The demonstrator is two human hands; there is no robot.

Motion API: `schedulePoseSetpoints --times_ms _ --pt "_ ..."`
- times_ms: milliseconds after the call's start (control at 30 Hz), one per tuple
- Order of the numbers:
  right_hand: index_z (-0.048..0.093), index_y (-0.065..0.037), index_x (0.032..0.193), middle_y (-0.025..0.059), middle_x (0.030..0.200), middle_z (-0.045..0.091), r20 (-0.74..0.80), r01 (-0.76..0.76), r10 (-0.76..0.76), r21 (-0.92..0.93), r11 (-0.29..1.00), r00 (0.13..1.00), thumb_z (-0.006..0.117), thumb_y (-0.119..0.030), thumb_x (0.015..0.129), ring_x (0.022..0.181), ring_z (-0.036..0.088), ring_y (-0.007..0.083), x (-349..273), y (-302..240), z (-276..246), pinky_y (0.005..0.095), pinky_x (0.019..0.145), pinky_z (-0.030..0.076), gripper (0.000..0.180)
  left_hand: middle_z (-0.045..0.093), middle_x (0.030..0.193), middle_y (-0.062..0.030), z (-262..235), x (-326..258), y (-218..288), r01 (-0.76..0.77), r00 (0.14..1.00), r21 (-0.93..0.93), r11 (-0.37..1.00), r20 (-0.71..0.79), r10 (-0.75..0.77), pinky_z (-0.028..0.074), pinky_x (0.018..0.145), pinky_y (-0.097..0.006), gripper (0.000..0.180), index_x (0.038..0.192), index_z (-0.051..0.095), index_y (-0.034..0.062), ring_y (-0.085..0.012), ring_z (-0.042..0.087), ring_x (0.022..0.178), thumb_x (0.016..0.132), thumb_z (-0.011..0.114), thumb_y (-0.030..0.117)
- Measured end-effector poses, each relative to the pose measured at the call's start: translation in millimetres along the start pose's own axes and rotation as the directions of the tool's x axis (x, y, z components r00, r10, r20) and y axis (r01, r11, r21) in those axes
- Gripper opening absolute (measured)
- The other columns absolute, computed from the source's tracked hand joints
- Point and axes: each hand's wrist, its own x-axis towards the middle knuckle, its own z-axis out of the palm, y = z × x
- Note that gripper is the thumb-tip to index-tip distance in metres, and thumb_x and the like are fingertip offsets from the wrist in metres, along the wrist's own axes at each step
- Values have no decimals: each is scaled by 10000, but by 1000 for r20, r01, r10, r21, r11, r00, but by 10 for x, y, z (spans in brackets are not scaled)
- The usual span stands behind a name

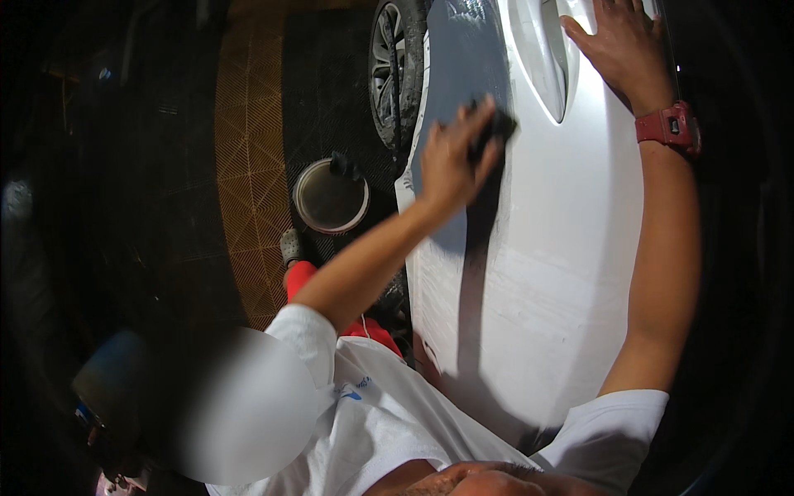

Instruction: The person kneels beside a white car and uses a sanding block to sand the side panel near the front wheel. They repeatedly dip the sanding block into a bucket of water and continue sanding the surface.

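A white car body panel point(562, 223) stretches up the middle, with a smooth grey patch point(463, 58) along its left side. My left hand point(451, 161) is closed on a dark sanding block point(499, 126) at the right border of that patch; both are blurred by motion. Farther right, my right hand point(624, 45) lies flat on the white panel with its fingers spread, holding nothing. It rests beside a door handle recess point(550, 62), and a red watch point(668, 128) is on its wrist.
A wheel point(395, 70) stands left of the grey patch. On the dark tiled floor is a round bucket point(331, 198) of murky liquid, a dark item point(344, 165) on its rim. A clog-shod foot point(290, 246) is near it. A blurred white rounded shape point(248, 405) fills the lower left.
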Motion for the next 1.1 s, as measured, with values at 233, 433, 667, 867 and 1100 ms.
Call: schedulePoseSetpoints --times_ms 233,433,667,867,1100 --pt "645 0 1138 256 1122 685 114 -66 76 -92 994 991 757 -247 831 1096 653 441 295 -109 -127 514 949 523 409 657 1434 -207 -232 2208 -572 84 985 285 955 -169 -36 532 1055 -547 592 1526 608 310 -444 626 1254 975 747 478" --pt "473 -202 1518 104 1565 463 188 -21 78 -288 957 979 699 -450 980 1535 376 316 -64 256 437 743 1257 203 635 619 1355 -221 -264 923 -178 9 1000 89 996 10 -10 528 1041 -523 616 1496 636 296 -429 606 1274 917 844 292" --pt "499 -239 1491 85 1557 468 228 -60 116 -239 969 967 742 -407 953 1542 364 292 98 115 266 714 1277 176 614 622 1339 -174 -400 2719 -566 152 986 209 966 -95 -135 517 1033 -512 520 1456 659 245 -397 593 1260 979 751 432" --pt "554 -245 1457 73 1557 490 238 -76 143 -270 960 961 750 -420 954 1543 374 278 103 54 145 685 1288 183 568 602 1323 -208 -572 1002 -359 42 990 99 994 130 -55 572 951 -498 650 1493 633 315 -423 613 1211 885 863 304" --pt "615 -129 1306 148 1341 615 170 -207 241 -197 958 955 760 -352 914 1305 548 353 376 -131 -79 625 1111 381 474 693 1282 -90 -1441 554 -686 496 658 -185 849 718 -228 565 945 -352 558 1569 565 258 -234 656 1193 1040 712 359"
